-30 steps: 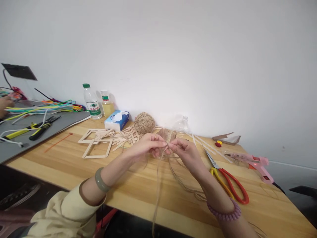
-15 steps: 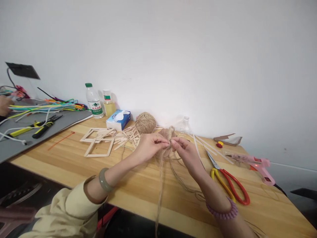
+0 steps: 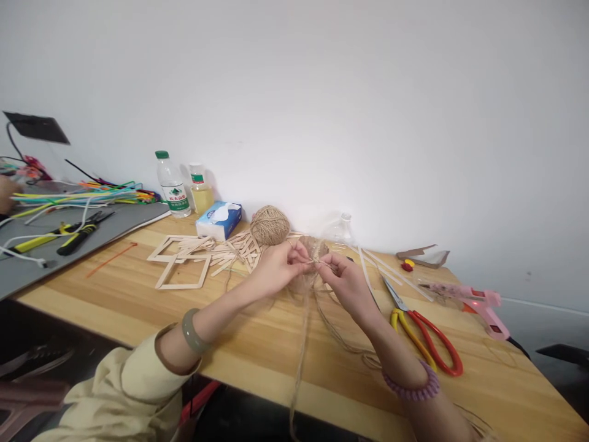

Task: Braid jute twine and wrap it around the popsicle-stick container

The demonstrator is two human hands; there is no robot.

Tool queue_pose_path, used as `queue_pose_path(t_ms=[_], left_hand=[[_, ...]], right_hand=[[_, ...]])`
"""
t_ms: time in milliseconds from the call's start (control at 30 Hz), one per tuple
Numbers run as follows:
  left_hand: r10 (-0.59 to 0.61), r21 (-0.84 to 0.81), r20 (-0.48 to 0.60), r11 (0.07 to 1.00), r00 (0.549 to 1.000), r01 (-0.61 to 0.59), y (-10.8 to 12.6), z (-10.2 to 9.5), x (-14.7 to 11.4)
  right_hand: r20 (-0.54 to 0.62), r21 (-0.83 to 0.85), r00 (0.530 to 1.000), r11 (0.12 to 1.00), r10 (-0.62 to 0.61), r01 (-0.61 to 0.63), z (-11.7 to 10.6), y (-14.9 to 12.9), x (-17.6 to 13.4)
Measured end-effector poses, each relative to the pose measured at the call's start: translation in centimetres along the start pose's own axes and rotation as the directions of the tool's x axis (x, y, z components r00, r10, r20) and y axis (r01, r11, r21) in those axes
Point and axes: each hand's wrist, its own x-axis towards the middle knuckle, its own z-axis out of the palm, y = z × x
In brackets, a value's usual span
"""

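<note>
Works over a table [image 3: 257, 347] reaching beneath both hands, with scissors [image 3: 404, 309] to the right of the right hand [image 3: 343, 276], a glue gun [image 3: 481, 301] farther right of it, and a bottle [image 3: 173, 187] well off beyond and left of the left hand [image 3: 280, 267]. Has frames [image 3: 181, 286] to the left of the left hand, a tissue box [image 3: 218, 222] beyond it, a ball [image 3: 270, 225] just past it, and loose sticks [image 3: 225, 258] between hand and frames. Pinches twine [image 3: 304, 325] between narrowed thumbs and fingertips of both hands, held close together, with one length hanging down between the forearms.
</note>
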Motion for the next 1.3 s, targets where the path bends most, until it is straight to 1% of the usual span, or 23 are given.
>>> queue_pose_path(t_ms=[67, 100, 133, 200, 267, 333, 467, 533, 633, 733, 867, 1000, 1133, 1233, 1267, 1300], left_hand=[[-0.132, -0.132, 0.136, 0.98, 0.982, 0.15, 0.2, -0.1, 0.2], [-0.163, -0.163, 0.191, 0.967, 0.968, 0.195, 0.4, -0.2, 0.2], [-0.17, -0.174, 0.219, 0.962, 0.961, 0.21, 0.6, -0.3, 0.2], [-0.144, -0.158, 0.218, 0.971, 0.965, 0.181, 0.9, -0.4, 0.2], [-0.118, -0.095, 0.203, 0.986, 0.972, 0.14, 1.0, -0.6, 0.1], [-0.108, -0.001, 0.206, 0.994, 0.973, 0.11, 1.0, -0.9, 0.2], [-0.095, 0.164, 0.227, 0.985, 0.969, 0.058, 0.6, -1.5, 0.6], [-0.078, 0.2, 0.235, 0.979, 0.969, 0.03, 0.6, -1.7, 0.8], [-0.029, 0.208, 0.237, 0.978, 0.971, -0.022, 0.4, -1.7, 0.8], [-0.003, 0.186, 0.179, 0.982, 0.984, -0.031, 0.1, -1.3, 0.7], [0.041, 0.127, 0.077, 0.991, 0.996, -0.05, -0.4, -0.4, 0.6], [0.056, 0.073, -0.02, 0.996, 0.998, -0.055, -0.5, 0.0, 0.5], [0.017, 0.04, -0.058, 0.999, 0.998, -0.014, -0.6, 0.1, 0.5], [-0.006, -0.043, -0.134, 0.999, 0.991, 0.0, -0.7, 0.2, 0.7], [-0.012, -0.093, -0.161, 0.996, 0.987, -0.003, -0.6, 0.1, 0.8], [-0.02, -0.156, -0.183, 0.988, 0.983, -0.009, -0.5, -0.1, 0.9]], right_hand=[[0.032, -0.024, 0.998, 0.999, -0.047, 0.048, 0.0, 0.2, 0.0], [0.047, -0.031, 0.997, 0.998, -0.061, 0.062, 0.0, 0.3, 0.1], [0.058, -0.035, 0.996, 0.997, -0.072, 0.074, 0.0, 0.3, 0.1], [0.078, -0.048, 0.993, 0.994, -0.09, 0.094, -0.1, 0.3, 0.0], [0.095, -0.102, 0.989, 0.987, -0.117, 0.126, -0.3, 0.2, 0.0], [0.109, -0.197, 0.982, 0.965, -0.156, 0.175, -0.5, 0.1, 0.0], [0.119, -0.39, 0.964, 0.882, -0.237, 0.264, -0.6, 0.0, 0.2], [0.11, -0.452, 0.96, 0.848, -0.256, 0.278, -0.5, 0.1, 0.3], [0.082, -0.494, 0.96, 0.826, -0.268, 0.273, -0.3, 0.4, 0.3], [0.019, -0.504, 0.957, 0.824, -0.29, 0.26, -0.2, 0.8, 0.3], [-0.082, -0.484, 0.951, 0.846, -0.298, 0.223, -0.1, 0.8, 0.2], [-0.133, -0.495, 0.94, 0.843, -0.313, 0.21, 0.2, 0.7, 0.0], [-0.135, -0.55, 0.913, 0.795, -0.385, 0.254, 0.6, 0.8, 0.0], [-0.13, -0.488, 0.916, 0.829, -0.38, 0.274, 1.1, 0.6, -0.5], [-0.105, -0.454, 0.921, 0.842, -0.374, 0.29, 1.3, 0.6, -0.7], [-0.056, -0.427, 0.926, 0.847, -0.374, 0.316, 1.7, 0.5, -0.9]])
